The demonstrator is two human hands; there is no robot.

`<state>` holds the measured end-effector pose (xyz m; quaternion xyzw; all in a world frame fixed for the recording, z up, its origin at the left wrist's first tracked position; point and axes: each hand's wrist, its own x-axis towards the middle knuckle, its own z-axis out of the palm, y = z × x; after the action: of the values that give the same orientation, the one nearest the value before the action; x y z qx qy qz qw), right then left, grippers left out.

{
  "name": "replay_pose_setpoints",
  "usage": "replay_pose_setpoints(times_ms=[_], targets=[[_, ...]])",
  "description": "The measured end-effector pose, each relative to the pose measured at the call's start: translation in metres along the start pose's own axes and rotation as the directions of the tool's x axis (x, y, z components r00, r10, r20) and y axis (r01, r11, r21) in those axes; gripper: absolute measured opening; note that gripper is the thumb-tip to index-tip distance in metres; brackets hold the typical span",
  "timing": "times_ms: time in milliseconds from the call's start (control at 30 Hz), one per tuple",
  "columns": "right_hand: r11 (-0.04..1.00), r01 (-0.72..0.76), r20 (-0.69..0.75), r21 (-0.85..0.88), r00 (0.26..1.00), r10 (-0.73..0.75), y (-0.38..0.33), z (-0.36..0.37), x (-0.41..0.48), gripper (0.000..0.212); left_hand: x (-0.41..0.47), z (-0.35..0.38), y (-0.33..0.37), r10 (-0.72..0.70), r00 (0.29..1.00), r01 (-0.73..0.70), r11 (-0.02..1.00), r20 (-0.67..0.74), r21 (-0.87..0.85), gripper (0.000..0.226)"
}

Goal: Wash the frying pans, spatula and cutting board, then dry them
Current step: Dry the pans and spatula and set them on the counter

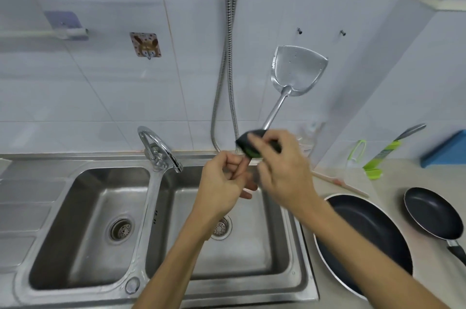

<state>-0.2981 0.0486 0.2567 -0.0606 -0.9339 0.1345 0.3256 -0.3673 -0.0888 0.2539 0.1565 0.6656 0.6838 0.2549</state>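
A wet steel spatula (pixel 297 69) stands blade-up over the right sink basin (pixel 267 240). My right hand (pixel 285 170) grips a dark scouring pad with a green side (pixel 248 143), wrapped round the spatula's handle. My left hand (pixel 223 182) sits just below it with curled fingers pinching the handle's lower end, which is mostly hidden. A large dark frying pan (pixel 365 235) lies on the counter right of the sink, partly under my right forearm. A smaller dark pan (pixel 433 213) lies further right. A blue board (pixel 446 149) leans at the wall corner.
The chrome faucet (pixel 161 149) points at the divider between the two basins; no water is visible. A metal hose (pixel 227 61) hangs down the tiled wall. A wooden stick (pixel 340 182) and a green tool holder (pixel 378 157) lie on the counter behind the pans.
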Motion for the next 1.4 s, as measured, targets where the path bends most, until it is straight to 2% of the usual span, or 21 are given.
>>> replay_pose_setpoints(times_ms=[100, 133, 200, 300, 333, 433, 467, 500, 567, 633, 667, 700, 767, 833, 967, 1000, 1067, 1133, 1233, 1333, 1400], targets=[[0.967, -0.253, -0.131, -0.032, 0.960, 0.247, 0.034, -0.009, 0.047, 0.050, -0.006, 0.005, -0.004, -0.052, 0.998, 0.053, 0.998, -0.023, 0.029, 0.021], [0.958, -0.284, -0.151, -0.033, 0.949, 0.276, 0.038, -0.011, 0.052, 0.050, -0.005, 0.007, -0.005, -0.052, 0.998, 0.054, 0.998, -0.031, 0.041, 0.021], [0.980, -0.198, -0.112, -0.014, 0.974, 0.195, 0.022, -0.003, 0.035, 0.051, -0.001, 0.009, -0.003, -0.043, 0.997, 0.047, 0.998, -0.071, 0.052, 0.021], [1.000, -0.017, 0.060, -0.012, 0.998, 0.017, -0.009, 0.007, -0.005, 0.052, 0.006, 0.004, -0.006, 0.009, 0.989, 0.008, 0.993, -0.149, 0.114, 0.021], [0.999, -0.034, 0.044, -0.015, 0.998, 0.035, -0.003, 0.006, 0.003, 0.050, 0.007, 0.003, -0.009, 0.036, 0.986, -0.012, 0.989, -0.163, 0.146, 0.022], [0.957, -0.282, -0.138, -0.073, 0.953, 0.270, 0.034, -0.003, 0.057, 0.049, 0.003, 0.006, -0.015, 0.072, 0.984, -0.037, 0.977, -0.162, 0.208, 0.028], [0.945, -0.318, -0.160, -0.075, 0.939, 0.304, 0.039, -0.006, 0.065, 0.050, 0.002, 0.007, -0.015, 0.069, 0.985, -0.034, 0.977, -0.157, 0.210, 0.028], [0.952, -0.298, -0.149, -0.063, 0.946, 0.287, 0.035, -0.004, 0.062, 0.052, 0.002, 0.008, -0.014, 0.061, 0.985, -0.029, 0.980, -0.160, 0.196, 0.026], [0.991, -0.134, -0.050, -0.031, 0.990, 0.132, 0.009, 0.009, 0.034, 0.055, 0.006, 0.005, -0.012, 0.064, 0.980, -0.035, 0.988, -0.190, 0.150, 0.021], [0.999, 0.032, 0.062, -0.004, 0.998, -0.032, -0.011, 0.018, 0.001, 0.054, 0.010, -0.002, -0.014, 0.078, 0.973, -0.052, 0.991, -0.216, 0.122, 0.015], [0.999, 0.051, 0.065, -0.002, 0.997, -0.051, -0.008, 0.020, 0.000, 0.053, 0.010, -0.005, -0.015, 0.077, 0.973, -0.053, 0.992, -0.216, 0.112, 0.014], [1.000, 0.023, 0.033, -0.003, 0.999, -0.023, 0.000, 0.021, 0.010, 0.052, 0.009, -0.006, -0.017, 0.074, 0.974, -0.052, 0.993, -0.212, 0.108, 0.013], [0.990, -0.141, -0.067, -0.024, 0.988, 0.139, 0.025, 0.019, 0.042, 0.050, 0.005, -0.004, -0.021, 0.053, 0.982, -0.030, 0.992, -0.183, 0.126, 0.009], [0.973, -0.233, -0.096, -0.005, 0.968, 0.231, 0.040, 0.015, 0.060, 0.048, 0.000, 0.000, -0.022, 0.029, 0.992, -0.012, 0.991, -0.126, 0.133, 0.010], [0.998, -0.060, 0.051, 0.035, 0.997, 0.058, 0.038, 0.018, 0.033, 0.051, -0.001, 0.000, -0.016, -0.061, 0.998, 0.061, 0.998, -0.021, 0.006, 0.020], [0.997, -0.053, 0.043, 0.054, 0.998, 0.051, 0.040, 0.017, 0.031, 0.052, -0.002, -0.001, -0.015, -0.072, 0.997, 0.072, 0.997, -0.010, 0.012, 0.019], [0.986, -0.140, -0.087, 0.093, 0.985, 0.148, 0.051, 0.010, 0.043, 0.052, -0.004, -0.004, -0.013, -0.076, 0.997, 0.075, 0.996, 0.025, 0.049, 0.013], [0.967, -0.226, -0.253, 0.114, 0.935, 0.249, 0.061, -0.007, 0.065, 0.052, -0.006, -0.006, -0.013, -0.094, 0.992, 0.090, 0.995, 0.089, 0.054, 0.008], [0.984, -0.178, -0.346, -0.017, 0.924, 0.162, 0.069, -0.028, 0.092, 0.054, -0.008, -0.001, -0.012, -0.083, 0.990, 0.086, 0.996, 0.117, -0.021, 0.008], [0.976, -0.116, -0.256, -0.186, 0.964, 0.066, 0.077, -0.025, 0.109, 0.055, -0.008, 0.004, -0.013, -0.029, 0.995, 0.037, 0.996, 0.098, -0.082, 0.009], [0.948, -0.113, -0.189, -0.296, 0.980, 0.058, 0.078, -0.009, 0.105, 0.054, -0.006, 0.006, -0.013, -0.007, 0.996, 0.011, 0.999, 0.094, -0.044, 0.011]])
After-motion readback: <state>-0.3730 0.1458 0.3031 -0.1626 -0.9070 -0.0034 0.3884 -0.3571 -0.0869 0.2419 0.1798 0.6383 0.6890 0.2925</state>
